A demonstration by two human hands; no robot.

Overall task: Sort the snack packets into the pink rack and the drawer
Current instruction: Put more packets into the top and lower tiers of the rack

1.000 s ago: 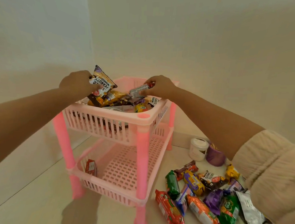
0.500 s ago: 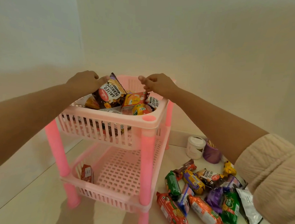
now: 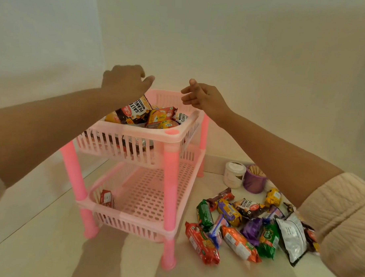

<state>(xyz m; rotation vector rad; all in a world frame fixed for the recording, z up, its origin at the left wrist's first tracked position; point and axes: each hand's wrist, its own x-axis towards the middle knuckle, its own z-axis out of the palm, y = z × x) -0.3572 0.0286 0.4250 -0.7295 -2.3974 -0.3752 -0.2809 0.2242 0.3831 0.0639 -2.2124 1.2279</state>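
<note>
A pink two-tier rack [image 3: 171, 135] stands on the pale surface. Its top basket holds several snack packets, among them a salted peanuts packet [image 3: 134, 112] and an orange biscuit packet [image 3: 160, 116]. My left hand [image 3: 124, 82] hovers above the top basket with loose fingers and holds nothing. My right hand [image 3: 201, 96] floats over the basket's right side, fingers relaxed and empty. One small red packet [image 3: 106, 198] leans in the lower tier. A heap of snack packets [image 3: 242, 226] lies to the right of the rack. No drawer is in view.
A white jar [image 3: 234, 174] and a purple cup of sticks [image 3: 255, 179] stand behind the heap by the wall. Walls close in the corner behind the rack. Bare surface lies in front of the rack.
Both hands let go of their packets, which now lie in the top basket. The hands have lifted up and away from it with fingers loosened.
</note>
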